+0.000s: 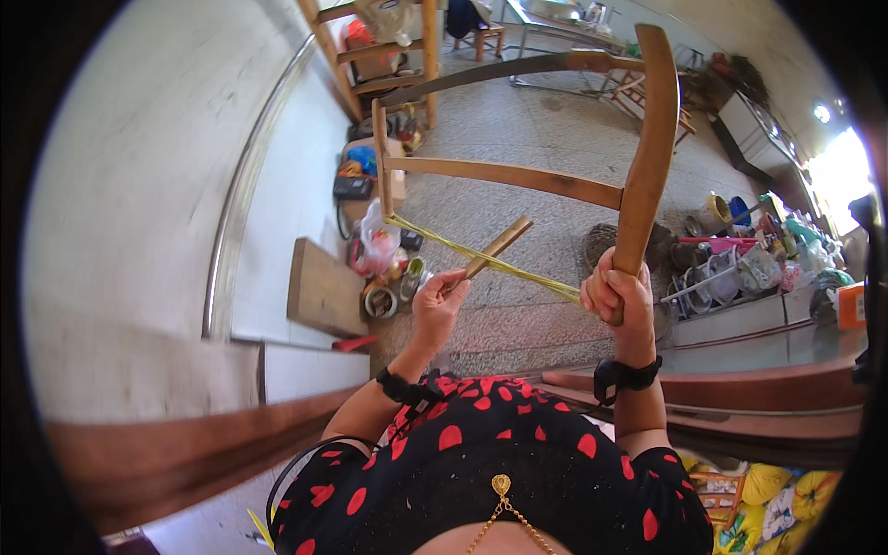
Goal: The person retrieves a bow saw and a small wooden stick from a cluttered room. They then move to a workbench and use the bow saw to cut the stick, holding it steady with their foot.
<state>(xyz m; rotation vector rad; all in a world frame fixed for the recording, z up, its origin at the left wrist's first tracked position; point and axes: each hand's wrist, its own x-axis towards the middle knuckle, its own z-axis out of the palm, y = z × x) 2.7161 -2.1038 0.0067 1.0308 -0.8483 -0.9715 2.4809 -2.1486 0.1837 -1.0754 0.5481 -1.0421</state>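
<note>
A wooden frame saw (506,173) is raised before me, its long metal blade (485,71) on the far side. My right hand (621,288) grips the lower end of its thick curved side arm (652,152). A crossbar joins this arm to the thinner left upright (383,159). Yellow-green twisted cord (444,241) runs along the near side, between the left upright and my right hand. My left hand (442,298) holds the near end of a flat wooden toggle stick (499,246), which crosses the cord at a slant.
A wooden board (325,288) leans by the left wall. Bags and jars (381,250) line that side, below a wooden ladder (430,62). Basins, bags and buckets (735,263) crowd the right. A metal-framed table (555,31) stands far back. A wooden door frame (694,392) flanks me.
</note>
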